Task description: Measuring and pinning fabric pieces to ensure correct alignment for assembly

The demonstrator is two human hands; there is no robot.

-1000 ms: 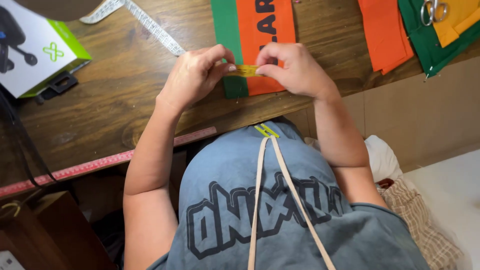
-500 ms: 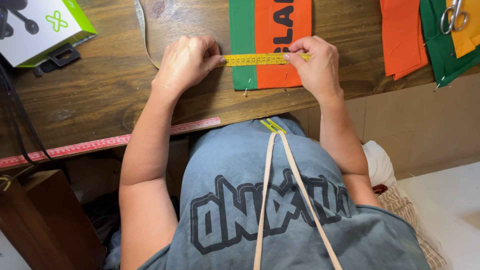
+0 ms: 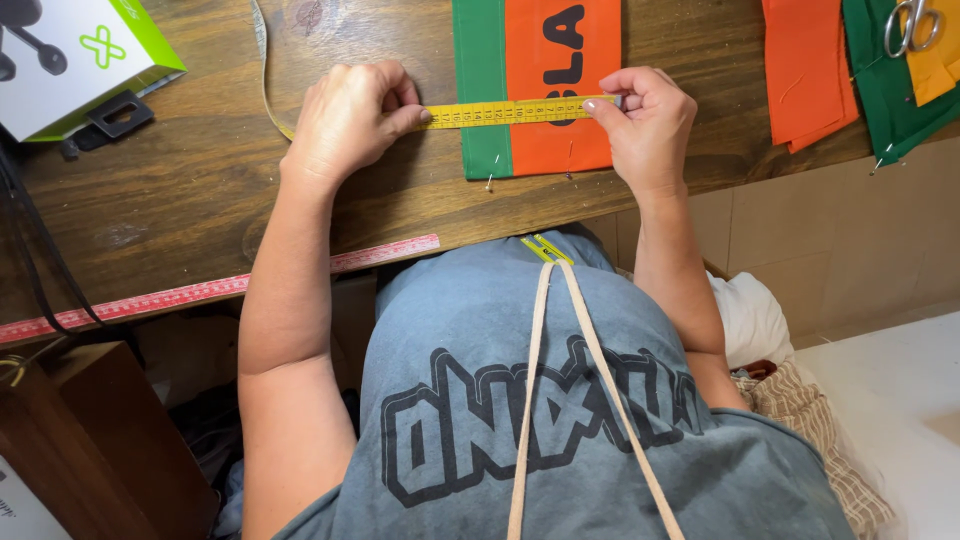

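Step in hand: measuring the width of the green-and-orange cloth panel (image 3: pixel 545 90), judging by how the yellow measuring tape (image 3: pixel 510 112) is stretched flat across it.
Left hand: left hand (image 3: pixel 345 120) rests on the tabletop (image 3: pixel 190 200) just left of the panel, thumb and forefinger pinched together on the tape's left part.
Right hand: right hand (image 3: pixel 650 120) sits at the panel's right edge, fingertips clamped on the tape's other end.
Tape: taut between the two hands, lying across both the green strip and the orange field, touching the cloth.
Panel: at the far middle of the tabletop, its near edge held by pins (image 3: pixel 490 180).
Next move: it likely calls for keeping the tape level and tight while the reading at the panel's edge is taken.
Nearby: a red ruler strip (image 3: pixel 220 290) along the near tabletop edge; a white-and-green box (image 3: pixel 80 60) far left; more orange and green cloth pieces (image 3: pixel 850 70) with scissors (image 3: pixel 910 25) far right.
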